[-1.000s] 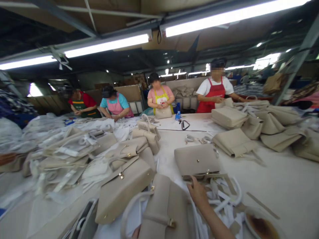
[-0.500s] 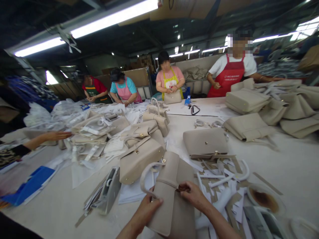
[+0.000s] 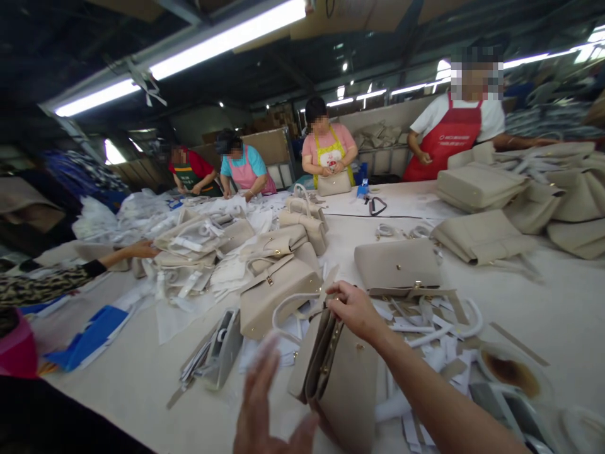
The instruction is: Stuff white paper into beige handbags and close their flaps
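Note:
A beige handbag (image 3: 352, 391) stands in front of me with its top gaping, so the inner compartments and small gold-coloured studs show. My right hand (image 3: 357, 310) pinches the upper edge or strap of this bag at its far end. The white-wrapped handle (image 3: 283, 309) arches on the bag's left side. My left hand (image 3: 267, 403) is off the bag, just left of it, with fingers spread and somewhat blurred. Behind the bag lies another beige handbag (image 3: 276, 296) with a gold clasp, and a further beige bag (image 3: 397, 265) lies to the right.
Paper and wrapping scraps (image 3: 435, 347) lie right of the bag, near a bowl of brown liquid (image 3: 510, 372). A grey holder (image 3: 222, 353) and blue tray (image 3: 89, 337) lie left. Bags are piled at right (image 3: 482, 186). Co-workers stand across the table; a co-worker's hand (image 3: 142, 249) reaches in from the left.
The bag's flap has been lifted and its top now gapes. My left hand has let go and moved down-left; my right hand has moved up to the bag's far top edge.

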{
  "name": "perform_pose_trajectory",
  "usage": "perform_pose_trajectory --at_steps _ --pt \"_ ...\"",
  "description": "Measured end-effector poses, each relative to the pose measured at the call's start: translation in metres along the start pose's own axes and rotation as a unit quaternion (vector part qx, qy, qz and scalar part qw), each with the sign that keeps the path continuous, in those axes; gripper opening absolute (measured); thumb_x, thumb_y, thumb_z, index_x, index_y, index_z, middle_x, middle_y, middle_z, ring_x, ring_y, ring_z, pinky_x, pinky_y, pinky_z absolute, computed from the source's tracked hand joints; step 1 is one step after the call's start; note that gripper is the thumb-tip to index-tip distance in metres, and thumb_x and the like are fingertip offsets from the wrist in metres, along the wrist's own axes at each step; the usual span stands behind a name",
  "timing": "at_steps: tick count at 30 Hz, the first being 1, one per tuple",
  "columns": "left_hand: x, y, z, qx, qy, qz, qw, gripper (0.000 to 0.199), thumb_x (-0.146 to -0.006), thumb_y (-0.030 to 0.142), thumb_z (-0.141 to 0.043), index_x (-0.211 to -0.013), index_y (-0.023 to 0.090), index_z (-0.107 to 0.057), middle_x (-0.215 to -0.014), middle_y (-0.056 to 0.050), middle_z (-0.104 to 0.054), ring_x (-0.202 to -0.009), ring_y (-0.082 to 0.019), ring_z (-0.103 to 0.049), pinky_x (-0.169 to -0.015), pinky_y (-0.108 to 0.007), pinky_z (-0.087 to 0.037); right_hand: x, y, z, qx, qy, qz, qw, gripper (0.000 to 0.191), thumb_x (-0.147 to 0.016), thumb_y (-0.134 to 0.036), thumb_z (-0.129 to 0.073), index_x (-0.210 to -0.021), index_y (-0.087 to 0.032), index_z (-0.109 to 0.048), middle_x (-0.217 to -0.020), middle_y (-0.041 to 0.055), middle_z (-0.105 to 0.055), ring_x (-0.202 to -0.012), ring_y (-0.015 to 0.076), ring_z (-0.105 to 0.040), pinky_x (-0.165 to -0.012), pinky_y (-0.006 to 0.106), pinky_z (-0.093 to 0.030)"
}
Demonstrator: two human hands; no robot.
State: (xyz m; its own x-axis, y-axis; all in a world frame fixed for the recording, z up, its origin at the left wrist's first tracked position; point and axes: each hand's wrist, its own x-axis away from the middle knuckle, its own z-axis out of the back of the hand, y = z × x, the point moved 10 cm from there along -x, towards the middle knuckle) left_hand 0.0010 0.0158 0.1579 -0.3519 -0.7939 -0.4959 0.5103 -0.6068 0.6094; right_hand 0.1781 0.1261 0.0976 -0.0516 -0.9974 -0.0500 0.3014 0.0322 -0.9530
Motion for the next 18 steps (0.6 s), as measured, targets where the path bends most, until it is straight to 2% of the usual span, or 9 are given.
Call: perform_pose_trajectory --at_steps 2,3,4,6,8,10,13,15,18 --pt "0.011 0.02 -0.054 0.003 -0.235 -0.051 0.971 0.074 -0.075 0.033 -0.062 -0.139 0.031 -0.026 -0.143 -0.005 -0.036 -0.129 -0.028 -0.036 -0.106 -0.04 -0.036 -0.009 -0.02 -0.006 0.098 0.003 0.022 0.995 0.016 -0.07 -0.023 -0.049 -0.081 -0.019 -0.06 -0.054 -0.0043 -0.055 -0.055 0.0116 -0.05 -0.056 0.024 -0.036" --pt "0.022 0.011 -0.08 -0.009 -0.331 -0.016 0.943 0.073 -0.073 0.036 -0.064 -0.138 0.026 -0.031 -0.142 -0.008 -0.038 -0.128 -0.03 -0.038 -0.105 -0.04 -0.037 -0.012 -0.027 -0.008 0.127 0.005 0.028 0.991 0.015 -0.07 -0.021 -0.048 -0.076 -0.019 -0.062 -0.056 -0.003 -0.057 -0.058 0.0119 -0.051 -0.058 0.024 -0.035" --pt "0.029 -0.011 -0.096 -0.042 -0.368 0.055 0.927 0.077 -0.069 0.037 -0.066 -0.137 0.019 -0.034 -0.144 -0.013 -0.035 -0.129 -0.033 -0.036 -0.106 -0.043 -0.035 -0.014 -0.033 -0.01 0.144 0.006 0.033 0.989 0.014 -0.069 -0.02 -0.048 -0.073 -0.019 -0.062 -0.059 -0.0019 -0.059 -0.06 0.0123 -0.051 -0.059 0.025 -0.035" --pt "0.03 -0.061 -0.102 -0.12 -0.301 0.19 0.927 0.071 -0.074 0.036 -0.058 -0.136 0.011 -0.035 -0.145 -0.016 -0.029 -0.133 -0.036 -0.025 -0.11 -0.051 -0.024 -0.016 -0.041 -0.013 0.158 0.002 0.04 0.987 0.013 -0.066 -0.018 -0.049 -0.068 -0.019 -0.062 -0.064 -0.0007 -0.061 -0.064 0.013 -0.052 -0.061 0.025 -0.035" --pt "0.034 -0.09 -0.109 -0.098 -0.256 0.232 0.933 0.055 -0.081 0.036 -0.048 -0.129 0.01 -0.044 -0.14 -0.017 -0.038 -0.131 -0.032 -0.032 -0.111 -0.047 -0.024 -0.017 -0.043 -0.017 0.169 -0.007 0.046 0.985 0.012 -0.066 -0.018 -0.05 -0.067 -0.019 -0.062 -0.064 -0.0006 -0.061 -0.065 0.0134 -0.053 -0.062 0.026 -0.035" --pt "0.034 -0.101 -0.116 -0.019 -0.235 0.22 0.947 0.039 -0.086 0.034 -0.039 -0.116 0.015 -0.056 -0.127 -0.012 -0.052 -0.122 -0.024 -0.044 -0.108 -0.038 -0.032 -0.017 -0.037 -0.026 0.124 -0.03 0.044 0.991 0.017 -0.071 -0.023 -0.049 -0.082 -0.02 -0.062 -0.061 -0.002 -0.06 -0.062 0.0133 -0.054 -0.062 0.026 -0.037" --pt "0.032 -0.106 -0.114 0.056 -0.205 0.211 0.954 0.03 -0.086 0.024 -0.037 -0.099 0.02 -0.063 -0.11 -0.007 -0.059 -0.108 -0.017 -0.052 -0.099 -0.031 -0.039 -0.011 -0.008 -0.043 0.002 -0.08 0.026 0.996 0.035 -0.083 -0.036 -0.04 -0.114 -0.019 -0.046 -0.07 -0.0015 -0.065 -0.067 0.0138 -0.059 -0.066 0.027 -0.042" --pt "0.034 -0.108 -0.112 0.064 -0.198 0.224 0.952 0.028 -0.081 0.019 -0.043 -0.101 0.019 -0.062 -0.108 -0.007 -0.058 -0.106 -0.018 -0.053 -0.098 -0.031 -0.04 -0.001 0.021 -0.048 0.043 -0.095 0.014 0.994 0.031 -0.086 -0.038 -0.036 -0.107 -0.018 -0.048 -0.079 0.0021 -0.066 -0.075 0.0152 -0.06 -0.07 0.028 -0.042" --pt "0.045 -0.117 -0.116 0.059 -0.215 0.272 0.936 0.046 -0.072 0.023 -0.054 -0.117 0.016 -0.053 -0.124 -0.011 -0.051 -0.119 -0.022 -0.044 -0.106 -0.035 -0.032 0.022 0.057 -0.046 0.197 -0.125 0.021 0.972 0.019 -0.082 -0.032 -0.042 -0.076 -0.019 -0.053 -0.075 0.0041 -0.063 -0.072 0.0172 -0.058 -0.068 0.03 -0.04"
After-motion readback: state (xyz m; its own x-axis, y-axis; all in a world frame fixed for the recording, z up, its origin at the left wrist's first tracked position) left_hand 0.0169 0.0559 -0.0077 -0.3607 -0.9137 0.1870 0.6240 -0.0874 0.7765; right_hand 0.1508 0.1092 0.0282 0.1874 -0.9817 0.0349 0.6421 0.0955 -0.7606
